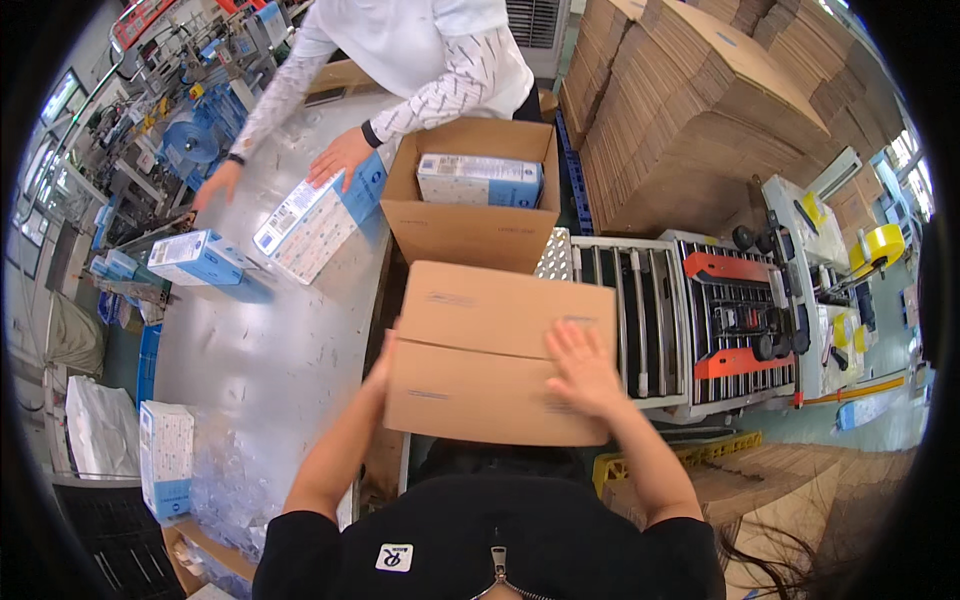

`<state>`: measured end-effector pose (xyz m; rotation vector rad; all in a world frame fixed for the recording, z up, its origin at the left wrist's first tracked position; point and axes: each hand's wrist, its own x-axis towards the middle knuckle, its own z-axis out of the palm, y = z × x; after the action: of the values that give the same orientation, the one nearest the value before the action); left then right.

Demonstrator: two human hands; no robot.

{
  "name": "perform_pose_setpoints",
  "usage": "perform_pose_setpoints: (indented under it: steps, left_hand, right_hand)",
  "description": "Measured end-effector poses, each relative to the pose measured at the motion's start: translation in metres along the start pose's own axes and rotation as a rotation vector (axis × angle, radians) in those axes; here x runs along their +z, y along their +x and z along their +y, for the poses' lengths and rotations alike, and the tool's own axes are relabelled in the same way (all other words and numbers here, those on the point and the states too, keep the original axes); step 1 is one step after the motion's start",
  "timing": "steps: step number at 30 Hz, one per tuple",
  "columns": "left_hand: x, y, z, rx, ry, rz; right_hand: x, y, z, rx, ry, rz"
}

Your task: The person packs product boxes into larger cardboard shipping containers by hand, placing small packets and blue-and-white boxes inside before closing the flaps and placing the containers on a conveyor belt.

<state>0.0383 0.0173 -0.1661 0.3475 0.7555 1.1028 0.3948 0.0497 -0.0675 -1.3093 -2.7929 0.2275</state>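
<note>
A closed brown cardboard box (480,385) is in front of me, its top flaps meeting along a seam. My left hand (383,362) holds the box's left side; its fingers are mostly hidden there. Flat on the right part of the top lies my right hand (583,372), fingers spread. Just beyond stands an open cardboard box (470,232) with a white and blue carton (480,180) inside. Across the table, a co-worker's hand (343,157) rests on another white and blue carton (322,218), while their other hand (217,186) reaches left.
A metal table (300,345) runs along my left, bearing another carton (200,258), an upright carton (167,455) and clear plastic wrap (228,480). To the right are a roller conveyor (625,320) and a taping machine with red guides (735,320). Flattened cardboard stacks (690,130) stand behind.
</note>
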Motion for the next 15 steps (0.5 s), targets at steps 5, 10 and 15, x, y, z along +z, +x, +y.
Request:
perform_pose_setpoints:
  steps: [5,10,15]
  left_hand:
    - [-0.13,0.043,-0.181,-0.035,1.153,0.725]
    - [0.079,0.006,-0.064,-0.006,0.38,0.066]
    - [0.234,-0.043,-0.014,0.109,0.744,-0.233]
  right_hand:
    - [0.041,-0.044,0.167,0.424,0.596,0.302]
    - [0.058,-0.121,0.226,0.896,1.784,0.184]
    - [0.117,-0.126,0.212,0.724,1.828,-0.232]
